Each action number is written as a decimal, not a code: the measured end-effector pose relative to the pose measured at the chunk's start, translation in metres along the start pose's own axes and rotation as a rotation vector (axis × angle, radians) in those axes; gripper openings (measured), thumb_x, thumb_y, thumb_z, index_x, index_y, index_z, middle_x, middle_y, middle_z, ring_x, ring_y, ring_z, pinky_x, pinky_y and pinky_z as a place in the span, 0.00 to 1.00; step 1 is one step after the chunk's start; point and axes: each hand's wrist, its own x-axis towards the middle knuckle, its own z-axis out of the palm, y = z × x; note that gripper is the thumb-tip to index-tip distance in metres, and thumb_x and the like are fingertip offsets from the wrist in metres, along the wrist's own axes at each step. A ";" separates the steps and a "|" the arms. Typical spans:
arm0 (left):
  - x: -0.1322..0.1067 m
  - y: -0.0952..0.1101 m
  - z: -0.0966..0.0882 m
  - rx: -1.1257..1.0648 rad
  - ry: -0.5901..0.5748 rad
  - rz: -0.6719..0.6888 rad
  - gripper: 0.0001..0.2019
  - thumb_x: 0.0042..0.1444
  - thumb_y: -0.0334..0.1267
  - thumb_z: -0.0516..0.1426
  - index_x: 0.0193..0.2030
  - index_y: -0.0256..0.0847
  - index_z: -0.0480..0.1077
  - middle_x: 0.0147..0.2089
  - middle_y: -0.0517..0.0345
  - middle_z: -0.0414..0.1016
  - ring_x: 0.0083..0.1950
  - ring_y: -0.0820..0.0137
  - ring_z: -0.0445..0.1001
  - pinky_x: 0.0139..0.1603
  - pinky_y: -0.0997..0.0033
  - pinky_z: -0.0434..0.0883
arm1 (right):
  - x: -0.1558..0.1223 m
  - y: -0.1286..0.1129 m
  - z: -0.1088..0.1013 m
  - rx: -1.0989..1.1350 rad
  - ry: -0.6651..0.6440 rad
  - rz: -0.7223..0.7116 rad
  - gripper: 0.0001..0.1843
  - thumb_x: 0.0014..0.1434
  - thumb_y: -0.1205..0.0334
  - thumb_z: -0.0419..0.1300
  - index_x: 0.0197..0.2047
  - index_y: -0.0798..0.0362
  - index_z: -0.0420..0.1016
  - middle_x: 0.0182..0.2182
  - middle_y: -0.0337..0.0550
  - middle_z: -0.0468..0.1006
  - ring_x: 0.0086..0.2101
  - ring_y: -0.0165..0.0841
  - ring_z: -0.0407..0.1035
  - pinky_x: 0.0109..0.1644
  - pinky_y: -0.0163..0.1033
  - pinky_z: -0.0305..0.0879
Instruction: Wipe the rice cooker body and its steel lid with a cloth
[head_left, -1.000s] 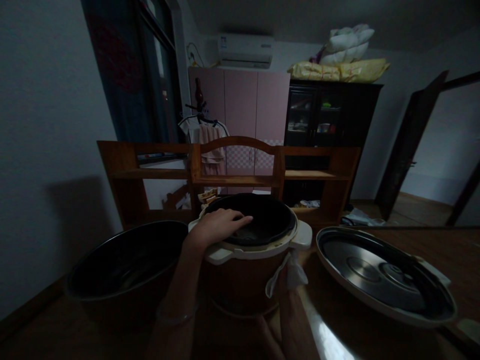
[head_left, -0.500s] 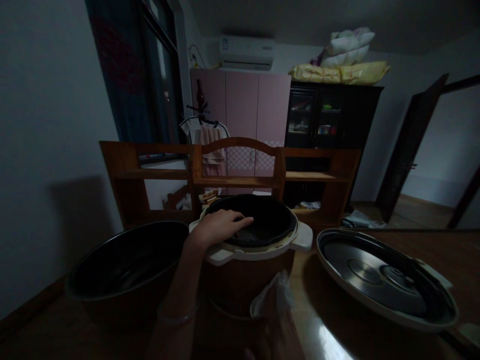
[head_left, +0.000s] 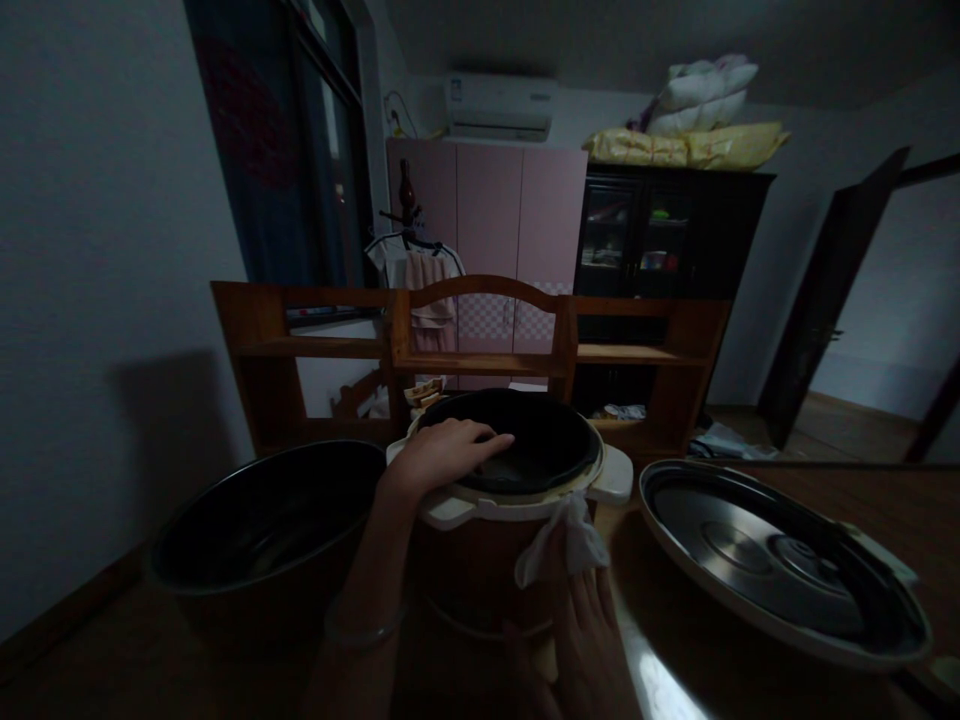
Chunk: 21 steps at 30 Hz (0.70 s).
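Note:
A brown electric cooker [head_left: 480, 570] with a pale rim and side handles stands upright in front of me, its inside dark. My left hand [head_left: 442, 455] lies over the left of its rim, fingers bent over the edge into the opening. A white cloth [head_left: 574, 540] is in my right hand [head_left: 589, 620], pressed to the front right of the cooker just under the rim. The fingers behind the cloth are partly hidden. To the left sits a wide dark inner pot [head_left: 277, 530]. At the right lies the round lid [head_left: 750, 560], its metal underside facing up.
Beneath everything is a glossy wooden table [head_left: 645, 650]. A wooden shelf rack [head_left: 480, 362] rises along its far edge, close behind the cooker. A wall [head_left: 97, 400] borders the left side.
My right hand has moved up with the cloth, from low on the cooker's front to just under its rim. My left hand stays on the rim. The view has shifted slightly.

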 end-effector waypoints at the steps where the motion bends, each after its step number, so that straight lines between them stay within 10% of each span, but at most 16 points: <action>1: 0.000 0.001 0.000 0.001 -0.002 -0.004 0.30 0.63 0.64 0.44 0.52 0.49 0.78 0.54 0.56 0.79 0.55 0.60 0.75 0.50 0.70 0.66 | -0.002 -0.001 0.001 0.013 -0.009 0.030 0.49 0.63 0.56 0.56 0.74 0.70 0.32 0.72 0.65 0.45 0.71 0.55 0.36 0.63 0.68 0.59; 13: 0.000 0.001 0.000 -0.034 -0.011 -0.007 0.30 0.62 0.64 0.45 0.52 0.48 0.78 0.52 0.54 0.80 0.53 0.59 0.75 0.49 0.68 0.66 | -0.033 -0.004 0.015 0.111 -0.043 0.269 0.52 0.64 0.56 0.57 0.75 0.55 0.22 0.72 0.58 0.46 0.68 0.60 0.48 0.62 0.67 0.61; 21: 0.001 -0.001 0.002 -0.031 -0.003 -0.007 0.31 0.62 0.65 0.44 0.51 0.49 0.78 0.52 0.55 0.80 0.53 0.59 0.75 0.48 0.69 0.67 | -0.046 -0.005 0.004 0.145 -0.085 0.254 0.59 0.61 0.48 0.61 0.74 0.58 0.20 0.65 0.63 0.64 0.61 0.62 0.62 0.57 0.64 0.68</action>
